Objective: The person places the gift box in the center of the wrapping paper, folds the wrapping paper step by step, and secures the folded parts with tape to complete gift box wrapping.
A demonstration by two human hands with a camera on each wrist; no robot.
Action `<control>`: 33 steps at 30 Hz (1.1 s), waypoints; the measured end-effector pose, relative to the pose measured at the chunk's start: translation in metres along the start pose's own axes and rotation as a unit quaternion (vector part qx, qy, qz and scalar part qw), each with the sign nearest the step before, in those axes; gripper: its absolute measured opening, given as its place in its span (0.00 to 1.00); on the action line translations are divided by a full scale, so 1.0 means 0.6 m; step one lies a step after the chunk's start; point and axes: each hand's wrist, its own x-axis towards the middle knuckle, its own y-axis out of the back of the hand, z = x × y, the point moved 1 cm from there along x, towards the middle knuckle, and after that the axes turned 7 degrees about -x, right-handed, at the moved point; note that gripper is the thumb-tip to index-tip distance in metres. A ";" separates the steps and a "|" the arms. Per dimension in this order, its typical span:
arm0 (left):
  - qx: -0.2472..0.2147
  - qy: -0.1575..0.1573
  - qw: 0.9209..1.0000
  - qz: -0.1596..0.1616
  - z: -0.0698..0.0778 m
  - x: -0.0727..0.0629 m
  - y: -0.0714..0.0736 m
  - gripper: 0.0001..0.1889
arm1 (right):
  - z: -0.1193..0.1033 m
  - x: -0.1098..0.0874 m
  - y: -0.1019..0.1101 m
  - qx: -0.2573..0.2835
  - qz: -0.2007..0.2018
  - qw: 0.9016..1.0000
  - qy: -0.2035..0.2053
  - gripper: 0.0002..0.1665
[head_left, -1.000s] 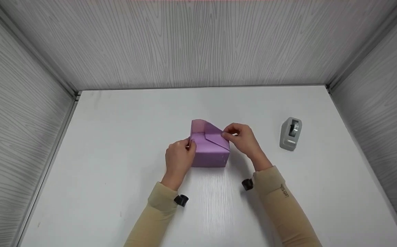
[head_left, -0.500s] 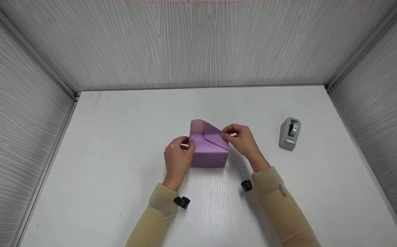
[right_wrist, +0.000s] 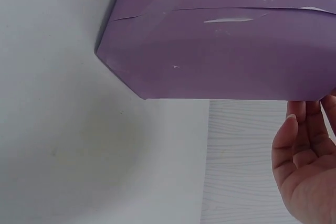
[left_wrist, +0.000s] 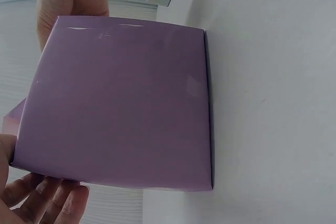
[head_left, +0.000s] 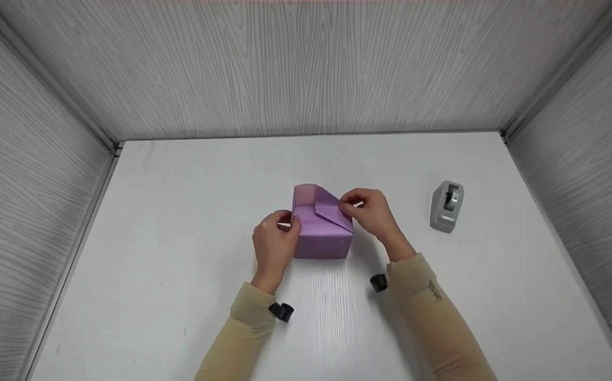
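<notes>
A purple paper box (head_left: 322,245) stands on the white table, with a raised flap (head_left: 306,194) at its back and a slanted fold across its top. My left hand (head_left: 275,239) holds the box's left upper edge between thumb and fingers. Its fingers (left_wrist: 46,199) lie along the box's side in the left wrist view. At the right upper edge, my right hand (head_left: 373,212) pinches the folded paper. In the right wrist view, a thin seam crosses the box's side, and the right hand's fingertips (right_wrist: 310,109) are partly hidden behind the edge.
A grey tape dispenser (head_left: 446,207) stands on the table to the right of the box. Grey wood-grain panels (head_left: 306,69) rise at the back and both sides of the white table (head_left: 189,201). Black wrist cameras (head_left: 281,312) hang at both cuffs.
My right hand has shifted slightly left and up along the box's edge. The left hand has barely moved, and the box stays in place.
</notes>
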 end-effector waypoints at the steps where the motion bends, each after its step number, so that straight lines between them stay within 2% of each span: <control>1: 0.000 0.000 1.000 -0.001 0.000 0.000 0.000 0.08 | 0.000 0.001 0.000 -0.002 0.000 1.000 0.000 0.03; 11: 0.014 -0.007 1.000 -0.013 -0.004 0.001 -0.001 0.07 | -0.014 0.010 0.000 -0.015 -0.005 1.000 0.001 0.05; 33: 0.015 0.003 1.000 -0.017 -0.001 0.001 -0.003 0.08 | -0.038 0.021 -0.004 -0.031 -0.007 0.999 0.021 0.02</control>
